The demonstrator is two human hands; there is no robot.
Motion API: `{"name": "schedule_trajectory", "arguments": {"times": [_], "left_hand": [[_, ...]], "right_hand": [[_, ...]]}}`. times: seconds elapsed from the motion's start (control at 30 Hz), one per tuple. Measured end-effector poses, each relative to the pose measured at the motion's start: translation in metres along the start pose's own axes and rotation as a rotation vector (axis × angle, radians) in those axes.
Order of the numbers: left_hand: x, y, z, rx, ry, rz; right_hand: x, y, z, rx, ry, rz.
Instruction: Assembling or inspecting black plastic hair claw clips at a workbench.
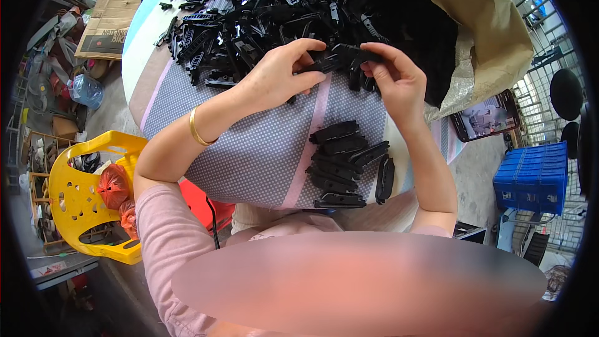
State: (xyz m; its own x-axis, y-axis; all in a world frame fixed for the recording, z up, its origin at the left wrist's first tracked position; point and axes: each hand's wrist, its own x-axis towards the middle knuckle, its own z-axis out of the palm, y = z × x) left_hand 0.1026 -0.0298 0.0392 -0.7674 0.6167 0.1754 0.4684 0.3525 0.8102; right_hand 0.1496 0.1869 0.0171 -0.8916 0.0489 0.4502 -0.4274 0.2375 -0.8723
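Observation:
Over the far half of the table, my left hand (284, 75) is closed on a black plastic part (326, 62), fingers and thumb pinching it. Opposite it, my right hand (396, 80) pinches another slim black plastic part (365, 56) between thumb and fingers. The two parts meet or overlap between my hands; whether they are joined I cannot tell. Beyond my hands spreads a large heap of loose black plastic parts (249, 12). Nearer to me lies a small pile of longer, curved black pieces (337, 162), several side by side.
A patterned cloth (249, 150) covers the round table. An open sack (499, 25) with black contents lies at the far right, beside a phone (486, 117). A yellow chair (75, 200) with red bags stands left; a blue crate (530, 178) is right.

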Motion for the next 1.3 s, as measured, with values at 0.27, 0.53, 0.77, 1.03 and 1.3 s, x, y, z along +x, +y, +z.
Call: {"name": "schedule_trajectory", "arguments": {"times": [0.27, 0.53, 0.77, 1.03, 1.3], "left_hand": [[0.010, -0.002, 0.026, -0.588, 0.125, -0.217], [0.002, 0.001, 0.030, -0.672, 0.203, -0.112], [-0.001, -0.006, 0.035, -0.403, 0.227, -0.010], [-0.008, -0.002, 0.024, -0.564, 0.116, -0.081], [-0.003, -0.001, 0.013, -0.255, 0.047, 0.062]], "right_hand": [[-0.010, -0.019, 0.016, -0.297, -0.095, -0.300], [-0.009, -0.006, 0.014, -0.179, -0.036, -0.050], [-0.013, -0.012, 0.020, -0.374, -0.083, -0.279], [-0.010, -0.010, 0.016, -0.585, -0.090, -0.562], [-0.003, -0.011, 0.005, -0.368, -0.322, -0.080]]}}
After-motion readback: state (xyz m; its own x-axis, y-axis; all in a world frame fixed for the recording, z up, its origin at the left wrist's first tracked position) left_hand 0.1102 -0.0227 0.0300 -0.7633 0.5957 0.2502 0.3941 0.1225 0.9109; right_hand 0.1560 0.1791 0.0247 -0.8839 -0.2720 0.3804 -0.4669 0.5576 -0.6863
